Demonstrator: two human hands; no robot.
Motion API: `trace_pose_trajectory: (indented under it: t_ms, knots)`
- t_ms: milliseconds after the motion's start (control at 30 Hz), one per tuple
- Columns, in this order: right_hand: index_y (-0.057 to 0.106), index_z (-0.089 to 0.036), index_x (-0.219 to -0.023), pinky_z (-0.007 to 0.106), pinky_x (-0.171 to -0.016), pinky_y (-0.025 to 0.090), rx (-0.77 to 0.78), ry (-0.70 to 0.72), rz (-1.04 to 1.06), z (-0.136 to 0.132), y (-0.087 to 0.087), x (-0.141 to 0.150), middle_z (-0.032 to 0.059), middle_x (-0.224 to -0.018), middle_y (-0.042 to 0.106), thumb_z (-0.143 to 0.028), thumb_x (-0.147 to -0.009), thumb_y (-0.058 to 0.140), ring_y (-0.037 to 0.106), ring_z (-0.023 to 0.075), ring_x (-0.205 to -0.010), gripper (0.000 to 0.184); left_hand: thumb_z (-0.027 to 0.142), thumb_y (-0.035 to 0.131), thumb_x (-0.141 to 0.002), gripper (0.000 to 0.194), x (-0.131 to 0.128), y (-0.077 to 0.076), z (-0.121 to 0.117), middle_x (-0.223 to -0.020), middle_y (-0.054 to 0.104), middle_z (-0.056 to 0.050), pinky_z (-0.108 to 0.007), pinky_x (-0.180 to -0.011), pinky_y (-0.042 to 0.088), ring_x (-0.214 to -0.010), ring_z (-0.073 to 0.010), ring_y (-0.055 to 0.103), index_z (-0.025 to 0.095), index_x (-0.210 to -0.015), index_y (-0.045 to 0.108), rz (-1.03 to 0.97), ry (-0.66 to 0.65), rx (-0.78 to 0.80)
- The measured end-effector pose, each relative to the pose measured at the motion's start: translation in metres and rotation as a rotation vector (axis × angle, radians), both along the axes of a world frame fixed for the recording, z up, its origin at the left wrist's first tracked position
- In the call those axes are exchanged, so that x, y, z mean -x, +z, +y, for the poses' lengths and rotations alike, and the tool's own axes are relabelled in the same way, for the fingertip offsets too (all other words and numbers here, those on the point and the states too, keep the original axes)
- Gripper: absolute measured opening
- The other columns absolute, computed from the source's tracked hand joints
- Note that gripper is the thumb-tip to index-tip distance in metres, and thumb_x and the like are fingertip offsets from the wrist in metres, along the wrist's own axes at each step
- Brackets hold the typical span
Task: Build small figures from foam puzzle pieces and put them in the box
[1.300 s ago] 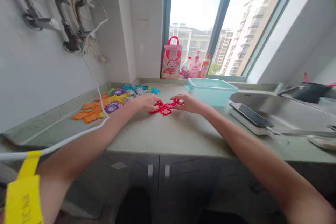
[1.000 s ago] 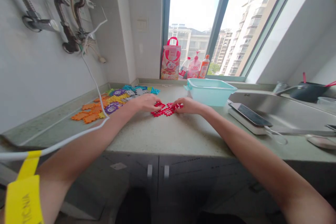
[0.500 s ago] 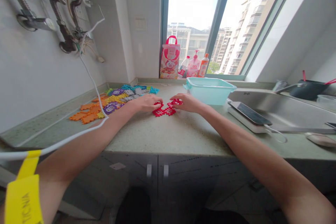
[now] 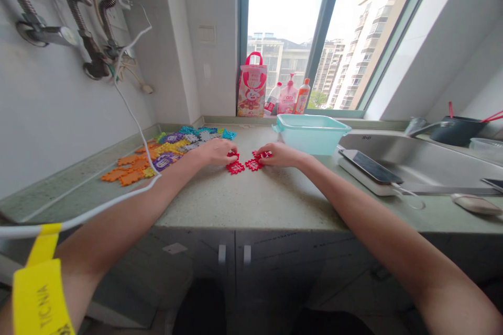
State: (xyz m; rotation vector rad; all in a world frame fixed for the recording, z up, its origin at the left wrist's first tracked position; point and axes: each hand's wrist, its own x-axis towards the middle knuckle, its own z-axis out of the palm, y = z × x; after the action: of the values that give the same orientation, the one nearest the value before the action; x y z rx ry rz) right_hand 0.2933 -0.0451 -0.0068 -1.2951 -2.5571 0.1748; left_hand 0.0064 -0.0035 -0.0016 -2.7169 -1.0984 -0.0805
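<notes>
Handling red pieces [image 4: 236, 168] in two separate groups at the counter [image 4: 236, 201], pinched narrowly in left hand [image 4: 212, 153] and right hand [image 4: 285, 155], probably needing light, even fingertip pressure for any shift.

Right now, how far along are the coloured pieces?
Looks done: the orange pieces sit grouped in the multicoloured pile. In hand: red pieces, split between left hand and right hand, a gap between. Remaining, probably: the red ones, none visible in that pile.
</notes>
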Motion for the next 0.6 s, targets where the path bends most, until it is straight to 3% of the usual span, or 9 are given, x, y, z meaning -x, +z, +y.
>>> trace_pose_trajectory:
  t_ms: [233,467,600]
  knots:
    - [0.086,-0.023,-0.120,0.029,-0.095,0.055,0.024,-0.015,0.013,-0.0041,0.0014,0.0022,0.0074,-0.118,0.085,-0.031,-0.097,0.072,0.077,0.0236,-0.102,0.028,0.051,0.051,-0.104,0.044,-0.0018,-0.0030,0.0018,-0.121,0.083,-0.010,-0.032,-0.092,0.052,-0.112,-0.0260,0.075,0.025,-0.121,0.082,0.019,0.014,-0.019]
    - [0.084,-0.021,-0.126,0.031,-0.101,0.055,0.055,-0.022,0.005,0.0005,0.0010,0.0027,0.0097,-0.130,0.082,-0.024,-0.106,0.056,0.077,0.0239,-0.113,0.034,0.060,0.060,-0.098,0.055,-0.0030,-0.0013,-0.0015,-0.118,0.083,-0.013,-0.036,-0.093,0.052,-0.111,-0.0311,0.076,0.021,-0.132,0.078,-0.058,0.126,-0.077]
    - [0.082,-0.021,-0.130,0.031,-0.105,0.054,0.078,-0.034,0.030,0.0018,0.0005,0.0035,0.0094,-0.133,0.081,-0.024,-0.108,0.055,0.076,0.0236,-0.117,0.035,0.060,0.068,-0.094,0.055,-0.0036,0.0020,-0.0042,-0.114,0.083,-0.009,-0.035,-0.095,0.052,-0.107,-0.0286,0.076,0.022,-0.132,0.078,-0.155,0.005,-0.042]
